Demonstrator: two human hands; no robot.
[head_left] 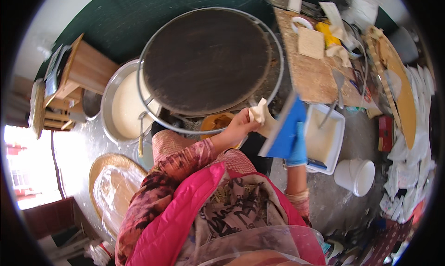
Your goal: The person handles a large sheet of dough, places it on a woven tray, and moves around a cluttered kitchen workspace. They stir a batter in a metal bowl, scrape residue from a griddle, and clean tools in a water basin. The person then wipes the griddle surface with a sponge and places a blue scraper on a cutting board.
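Note:
My left hand (238, 128), bare, pinches a cream-coloured cloth or folded sheet (260, 112); its exact kind cannot be made out. In a blue glove, my right hand (297, 145) grips a wide blue scraper (283, 132) with a pale edge, tilted upright. The cloth's lower end reaches the scraper's pale side; whether they touch is unclear. Both hands are in front of a large round dark griddle (208, 57), which a metal ring (281, 76) surrounds. Below the griddle's near edge sits an orange bowl (208, 123) with brown stuff in it.
To the left stands a metal basin (107, 113) of pale batter, with a ladle (141, 131) at its edge. A white tub (339, 141) of cloudy liquid and a white bucket (354, 177) are at right. Beyond them, a wooden board (306, 83) bears utensils. A wicker tray (96, 173) lies lower left.

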